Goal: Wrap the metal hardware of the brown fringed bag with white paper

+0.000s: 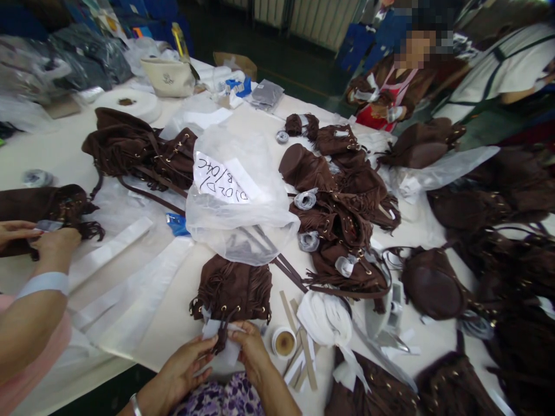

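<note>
brown bag (236,283) with cords (222,334) between left hand (187,364) and right hand (254,351)

Head camera looks down across the table (169,309).

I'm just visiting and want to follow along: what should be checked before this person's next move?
1. Both hands at the work: ok; left hand and right hand are at the pale wrapping by the brown bag's dark cords.
2. Wrapping fastened: cannot tell; fingers cover part.
3. Bag supported: ok, lying on the table.
4. Small round tub out of the way: not ok, close beside the right hand.
5. Co-worker's hand clear: ok, at another bag.
</note>
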{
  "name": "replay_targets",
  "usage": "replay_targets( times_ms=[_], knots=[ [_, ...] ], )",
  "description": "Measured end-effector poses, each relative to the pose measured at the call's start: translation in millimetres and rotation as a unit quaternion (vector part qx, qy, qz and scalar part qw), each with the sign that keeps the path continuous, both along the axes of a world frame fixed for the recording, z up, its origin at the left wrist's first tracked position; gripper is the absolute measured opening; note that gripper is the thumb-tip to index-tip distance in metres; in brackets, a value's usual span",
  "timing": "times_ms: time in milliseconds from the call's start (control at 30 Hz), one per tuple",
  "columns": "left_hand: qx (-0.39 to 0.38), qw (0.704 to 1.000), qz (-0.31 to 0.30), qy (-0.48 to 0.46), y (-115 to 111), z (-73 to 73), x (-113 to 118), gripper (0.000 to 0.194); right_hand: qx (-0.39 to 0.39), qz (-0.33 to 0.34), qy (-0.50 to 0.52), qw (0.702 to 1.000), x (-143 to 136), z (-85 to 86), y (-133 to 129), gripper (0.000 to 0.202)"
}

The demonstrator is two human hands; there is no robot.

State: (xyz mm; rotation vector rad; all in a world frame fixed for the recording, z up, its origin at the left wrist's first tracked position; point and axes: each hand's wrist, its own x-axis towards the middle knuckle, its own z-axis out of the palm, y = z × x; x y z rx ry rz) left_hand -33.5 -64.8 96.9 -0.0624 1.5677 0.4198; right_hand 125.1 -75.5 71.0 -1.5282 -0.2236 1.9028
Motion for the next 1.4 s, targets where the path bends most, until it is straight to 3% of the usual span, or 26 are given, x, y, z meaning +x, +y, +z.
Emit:
replay_targets(
  times_ms=[133, 367, 533, 767, 900, 1100, 1233, 1400],
  knots=[
    [0.002, 1.000, -0.011, -0.018, 1, -3.4, 2, 0.055, -0.012, -0.087, 0.066, 0.994, -2, 12.4, -8, 0.033],
    [0.067, 0.996, -0.017, -0.049, 4, -1.3, 7, 0.039, 0.073, -0.074, -0.060, 0.993, -11, 0.4, -2, 0.040],
    [0.085, 0.992, -0.005, -0.091, 8, 5.9, 8, 0.042, 0.054, -0.092, -0.066, 0.992, -13, 2.3, -1, 0.034],
    [0.084, 0.994, 0.013, -0.067, 5, 2.1, 10, 0.049, 0.101, -0.039, -0.194, 0.975, -16, 1.7, -4, 0.023],
    [0.093, 0.994, 0.013, -0.056, 2, -3.3, 9, 0.048, 0.094, -0.064, -0.171, 0.979, -21, 0.3, -7, 0.024],
    [0.097, 0.991, 0.026, -0.088, 6, -11.4, 6, 0.037, 0.045, -0.153, -0.096, 0.983, -28, 0.4, -4, 0.034],
    [0.104, 0.990, 0.041, -0.084, 12, -11.0, 8, 0.027, 0.059, -0.153, -0.117, 0.979, -28, -0.8, -1, 0.034],
    [0.123, 0.989, 0.041, -0.076, 14, -5.1, 9, 0.030, 0.077, -0.131, -0.168, 0.974, -27, -1.0, 1, 0.030]
  ],
)
